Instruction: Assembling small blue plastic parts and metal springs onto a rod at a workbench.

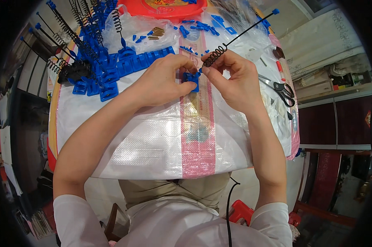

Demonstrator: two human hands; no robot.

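Note:
Between thumb and fingers, my left hand (169,78) grips a small blue plastic base (191,77) above the middle of the table. My right hand (235,78) pinches the lower end of a black coil spring (215,55). From that coil a thin black rod slants up to the right and ends in a blue tip (275,12). The spring's lower end is right at the blue base; my fingertips hide whether they are joined. Left of my left hand, a row of similar blue bases (142,61) stands on the table, and several spring-and-rod pieces (91,53) rise there.
A white woven sheet with a pink stripe (198,158) covers the table. A red basin (165,12) stands at the far side. Small blue parts (202,26) and brass-coloured pins (156,33) lie before it. Black-handled scissors (282,90) and a red pen-like item (280,70) lie at the right.

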